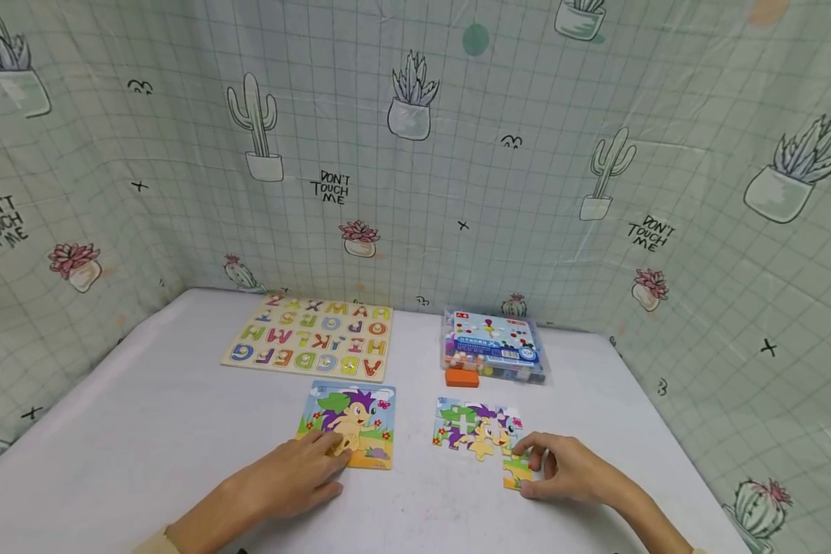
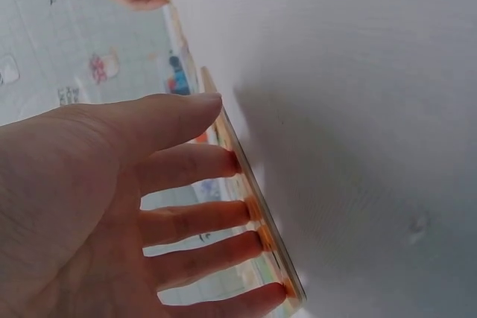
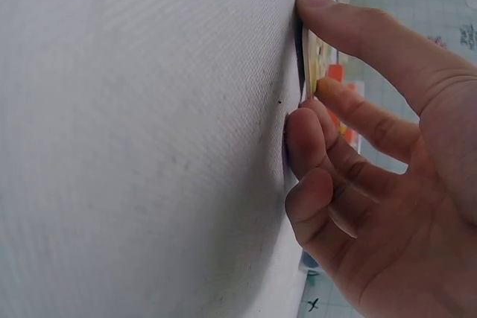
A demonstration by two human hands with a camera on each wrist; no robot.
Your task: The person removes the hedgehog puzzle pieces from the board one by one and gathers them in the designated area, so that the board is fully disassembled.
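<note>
My left hand (image 1: 305, 471) rests on the lower left of a square hedgehog picture board (image 1: 382, 419). In the left wrist view its fingers (image 2: 201, 217) are spread and fairly straight, their tips on the board. To the right lies a partly joined jigsaw (image 1: 481, 438) with the same hedgehog picture. My right hand (image 1: 571, 468) pinches a yellow and green puzzle piece (image 1: 517, 475) at the jigsaw's lower right corner, thumb on the near edge and index finger on the far one. Seen from the right wrist, the other fingers (image 3: 307, 139) curl beside it.
Behind the board lies a wooden alphabet board (image 1: 312, 338) with coloured letters. A clear plastic box (image 1: 495, 346) with a blue and white label stands at the back right, an orange block (image 1: 462, 378) in front of it. A patterned curtain (image 1: 415, 192) closes off the white table (image 1: 145, 400).
</note>
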